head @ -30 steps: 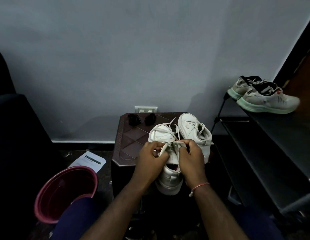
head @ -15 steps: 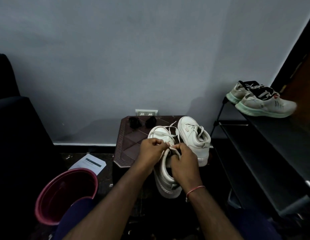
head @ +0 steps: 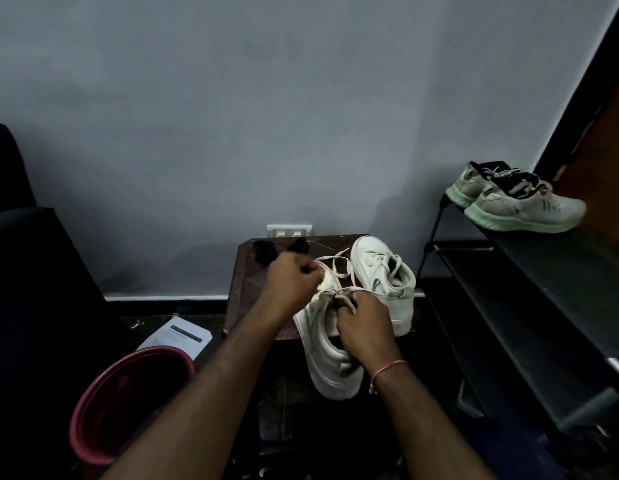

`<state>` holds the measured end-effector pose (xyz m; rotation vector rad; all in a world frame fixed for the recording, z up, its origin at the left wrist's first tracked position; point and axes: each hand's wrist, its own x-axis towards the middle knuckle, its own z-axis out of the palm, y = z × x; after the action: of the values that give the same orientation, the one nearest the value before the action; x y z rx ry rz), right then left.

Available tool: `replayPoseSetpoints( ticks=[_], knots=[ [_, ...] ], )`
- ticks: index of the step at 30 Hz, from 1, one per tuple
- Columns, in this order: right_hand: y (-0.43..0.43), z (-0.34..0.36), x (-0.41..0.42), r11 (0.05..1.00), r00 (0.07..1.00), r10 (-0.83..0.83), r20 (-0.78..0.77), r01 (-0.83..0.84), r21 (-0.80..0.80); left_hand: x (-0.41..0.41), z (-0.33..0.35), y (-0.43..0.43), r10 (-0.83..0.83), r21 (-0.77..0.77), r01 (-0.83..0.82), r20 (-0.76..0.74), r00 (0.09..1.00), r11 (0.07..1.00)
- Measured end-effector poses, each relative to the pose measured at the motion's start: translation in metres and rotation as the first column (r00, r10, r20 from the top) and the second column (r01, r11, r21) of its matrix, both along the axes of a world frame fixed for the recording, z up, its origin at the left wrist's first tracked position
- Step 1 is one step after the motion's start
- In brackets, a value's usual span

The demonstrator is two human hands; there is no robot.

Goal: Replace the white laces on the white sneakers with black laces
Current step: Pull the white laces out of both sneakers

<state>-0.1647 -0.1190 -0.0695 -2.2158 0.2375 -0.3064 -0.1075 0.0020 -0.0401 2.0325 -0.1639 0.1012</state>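
Two white sneakers with white laces are on a small brown table (head: 244, 292). The near sneaker (head: 327, 355) is tilted on its side, its heel hanging over the table's front edge. My left hand (head: 290, 277) pinches its white lace (head: 335, 263) near the toe end. My right hand (head: 365, 325) grips the sneaker at the lacing, fingers curled on the lace there. The second sneaker (head: 384, 275) stands upright just to the right. Two black lace bundles (head: 263, 252) lie at the table's back; my left hand partly hides one.
A pink bucket (head: 128, 403) stands on the floor at the lower left, with a paper sheet (head: 180, 336) behind it. A black shoe rack (head: 529, 306) at the right carries another pair of pale shoes (head: 515, 202). A dark chair fills the left side.
My left hand has moved up and left, drawing the white lace out. The near sneaker has tipped onto its side and slid toward me. My right hand has moved down along it.
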Motion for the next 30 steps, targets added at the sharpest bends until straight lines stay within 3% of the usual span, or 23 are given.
replayPoseSetpoints(
  ticks=[4, 7, 13, 19, 24, 28, 30],
  knots=[
    [-0.001, -0.002, 0.001, 1.0, 1.0, -0.004, 0.012, 0.003, 0.002, -0.017, -0.032, 0.005, -0.075, -0.167, 0.03, -0.272, 0.959, 0.985],
    [-0.001, -0.002, 0.001, 1.0, 1.0, 0.001, 0.025, -0.001, 0.008, -0.019, -0.034, 0.007, -0.14, -0.282, 0.052, -0.302, 0.943, 0.958],
    [0.001, -0.001, -0.001, 1.0, 1.0, -0.012, 0.025, 0.012, -0.001, -0.015, -0.028, 0.005, -0.246, -0.262, 0.165, -0.318, 0.915, 0.951],
    [0.001, -0.004, 0.0, 0.999, 1.0, -0.008, 0.013, 0.008, -0.039, -0.01, -0.032, 0.009, -0.237, -0.487, 0.013, -0.401, 0.885, 0.873],
    [0.002, -0.004, 0.002, 0.999, 1.0, -0.011, 0.01, 0.012, -0.047, -0.014, -0.041, 0.007, -0.203, -0.359, 0.114, -0.221, 0.954, 0.926],
    [0.004, -0.005, 0.0, 0.999, 1.0, -0.007, 0.023, 0.008, -0.039, -0.011, -0.04, 0.003, -0.169, -0.137, 0.149, -0.146, 0.975, 0.979],
    [0.005, -0.005, 0.0, 0.999, 1.0, -0.012, 0.027, 0.013, -0.046, -0.009, -0.037, 0.002, -0.194, -0.32, 0.112, -0.238, 0.952, 0.941]
  ],
)
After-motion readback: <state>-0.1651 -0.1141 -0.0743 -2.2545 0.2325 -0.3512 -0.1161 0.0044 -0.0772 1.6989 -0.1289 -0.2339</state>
